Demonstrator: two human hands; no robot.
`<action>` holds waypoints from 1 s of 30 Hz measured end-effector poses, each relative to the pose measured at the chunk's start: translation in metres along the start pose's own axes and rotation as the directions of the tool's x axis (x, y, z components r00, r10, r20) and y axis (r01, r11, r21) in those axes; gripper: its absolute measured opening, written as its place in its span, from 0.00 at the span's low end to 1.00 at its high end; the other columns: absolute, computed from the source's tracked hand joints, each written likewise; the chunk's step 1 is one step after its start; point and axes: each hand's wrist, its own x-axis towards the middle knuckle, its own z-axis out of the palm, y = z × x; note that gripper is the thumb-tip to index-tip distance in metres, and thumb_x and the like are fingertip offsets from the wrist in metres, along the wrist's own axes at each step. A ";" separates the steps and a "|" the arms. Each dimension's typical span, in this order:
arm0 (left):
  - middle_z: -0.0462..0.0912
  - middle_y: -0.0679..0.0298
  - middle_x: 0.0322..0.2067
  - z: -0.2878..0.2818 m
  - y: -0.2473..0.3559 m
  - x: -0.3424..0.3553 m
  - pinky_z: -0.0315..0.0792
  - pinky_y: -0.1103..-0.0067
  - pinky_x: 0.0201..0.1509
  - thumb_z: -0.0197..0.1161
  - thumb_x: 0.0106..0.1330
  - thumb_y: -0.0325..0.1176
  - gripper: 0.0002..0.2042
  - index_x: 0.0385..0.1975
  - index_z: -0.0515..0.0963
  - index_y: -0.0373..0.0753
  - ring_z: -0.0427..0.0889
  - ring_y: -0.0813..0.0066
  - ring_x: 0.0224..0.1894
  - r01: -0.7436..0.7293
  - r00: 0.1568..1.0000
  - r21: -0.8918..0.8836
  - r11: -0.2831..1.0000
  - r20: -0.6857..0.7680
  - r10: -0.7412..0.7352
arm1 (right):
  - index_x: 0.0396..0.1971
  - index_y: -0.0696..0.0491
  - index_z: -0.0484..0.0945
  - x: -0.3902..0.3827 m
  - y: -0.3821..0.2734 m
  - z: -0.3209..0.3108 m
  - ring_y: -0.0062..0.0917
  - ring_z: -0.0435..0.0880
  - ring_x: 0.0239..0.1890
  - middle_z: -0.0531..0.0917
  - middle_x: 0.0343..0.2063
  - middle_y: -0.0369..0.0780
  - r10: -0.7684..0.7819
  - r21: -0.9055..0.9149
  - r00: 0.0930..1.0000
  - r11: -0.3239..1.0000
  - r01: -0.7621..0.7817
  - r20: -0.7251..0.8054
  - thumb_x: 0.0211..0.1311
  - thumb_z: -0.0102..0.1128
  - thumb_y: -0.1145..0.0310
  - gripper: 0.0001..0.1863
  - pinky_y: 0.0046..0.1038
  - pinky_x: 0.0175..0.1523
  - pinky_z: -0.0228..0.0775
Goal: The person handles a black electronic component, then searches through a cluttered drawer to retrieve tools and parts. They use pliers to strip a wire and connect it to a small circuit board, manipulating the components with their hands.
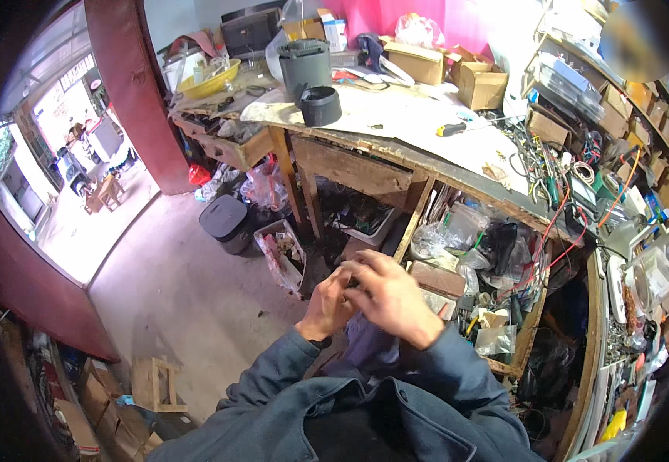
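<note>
My left hand (pixel 326 309) and my right hand (pixel 397 299) are raised together in front of my chest, over the near side of the open drawer. Fingers of both are bent and meet at the tips, the right ones partly covering the left. Whatever lies between them, if anything, is hidden. Beyond them on the workbench (pixel 404 129) stands a tall dark grey cylindrical housing (pixel 306 68). A shorter black round part (pixel 320 106) sits just in front of it. Further right lies a screwdriver (pixel 451 129) with a yellow and black handle.
An open drawer (pixel 419 219) crammed with bags and tools juts out at right. Tangled wires (pixel 561 173) cover the bench's right end. On the floor stand a black lidded bin (pixel 226 222) and a white box of scraps (pixel 282 258). A wooden stool (pixel 157 385) is at lower left.
</note>
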 end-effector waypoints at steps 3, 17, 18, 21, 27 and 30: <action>0.85 0.49 0.50 0.009 0.012 0.000 0.79 0.71 0.57 0.64 0.66 0.25 0.22 0.60 0.75 0.32 0.87 0.61 0.52 0.256 0.965 -0.288 0.923 0.019 -0.262 | 0.49 0.50 0.83 -0.028 0.013 -0.029 0.44 0.86 0.48 0.84 0.49 0.46 0.189 -0.001 0.978 0.982 -0.189 0.092 0.58 0.71 0.66 0.18 0.38 0.52 0.80; 0.86 0.55 0.52 0.053 0.004 0.000 0.76 0.76 0.60 0.58 0.72 0.22 0.17 0.60 0.77 0.31 0.85 0.70 0.53 0.315 0.940 -0.409 0.856 0.011 -0.341 | 0.43 0.54 0.85 -0.167 0.099 -0.110 0.40 0.85 0.33 0.85 0.33 0.46 0.607 -0.232 0.779 0.744 -0.627 -0.156 0.62 0.67 0.65 0.12 0.39 0.40 0.77; 0.86 0.54 0.53 0.056 0.006 0.004 0.75 0.75 0.62 0.58 0.72 0.22 0.17 0.59 0.77 0.31 0.84 0.69 0.54 0.320 0.936 -0.411 0.854 0.001 -0.351 | 0.44 0.53 0.84 -0.166 0.094 -0.105 0.41 0.85 0.35 0.84 0.33 0.46 0.641 -0.161 0.766 0.752 -0.639 -0.050 0.62 0.67 0.65 0.13 0.40 0.41 0.77; 0.85 0.50 0.52 0.067 0.015 0.017 0.74 0.69 0.63 0.60 0.68 0.23 0.17 0.56 0.79 0.32 0.83 0.60 0.55 0.240 0.950 -0.369 0.898 -0.101 -0.296 | 0.54 0.50 0.81 -0.157 0.095 -0.083 0.43 0.84 0.37 0.83 0.34 0.47 0.473 -0.172 0.869 0.877 -0.449 0.145 0.65 0.66 0.61 0.20 0.41 0.42 0.77; 0.81 0.49 0.55 0.079 0.023 0.030 0.70 0.63 0.67 0.61 0.63 0.20 0.19 0.56 0.78 0.32 0.77 0.49 0.61 0.006 0.998 -0.086 0.996 -0.057 -0.011 | 0.61 0.40 0.76 -0.127 0.084 -0.049 0.48 0.85 0.39 0.81 0.36 0.48 0.530 -0.247 0.789 0.846 -0.472 0.309 0.66 0.62 0.55 0.24 0.45 0.41 0.78; 0.81 0.49 0.54 0.081 0.028 0.034 0.70 0.63 0.68 0.60 0.62 0.20 0.20 0.55 0.79 0.32 0.76 0.49 0.63 -0.021 0.999 -0.035 0.999 -0.026 0.020 | 0.58 0.47 0.75 -0.118 0.084 -0.043 0.47 0.85 0.36 0.84 0.32 0.48 0.509 -0.253 0.779 0.860 -0.443 0.366 0.64 0.64 0.58 0.23 0.43 0.40 0.78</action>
